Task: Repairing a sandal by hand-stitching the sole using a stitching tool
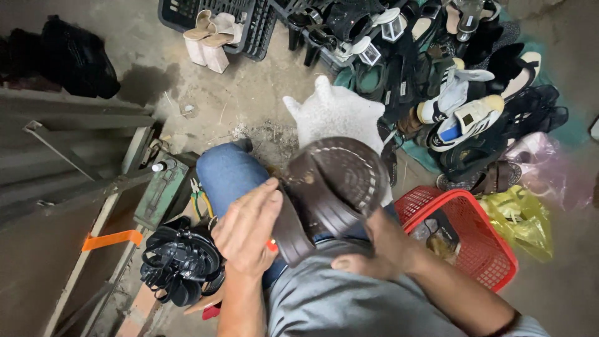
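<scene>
A dark brown sandal is held sole-up above my lap, its ridged sole facing the camera. My left hand presses on its strap side at the left, fingers curled over the edge. My right hand grips the sandal from below at the right, mostly under the sole. A small orange-red thing shows just under my left hand; what it is I cannot tell.
A red plastic basket stands at the right. A pile of shoes and black crates fill the back. Black sandals lie at the left beside a green metal box, pliers and a metal frame.
</scene>
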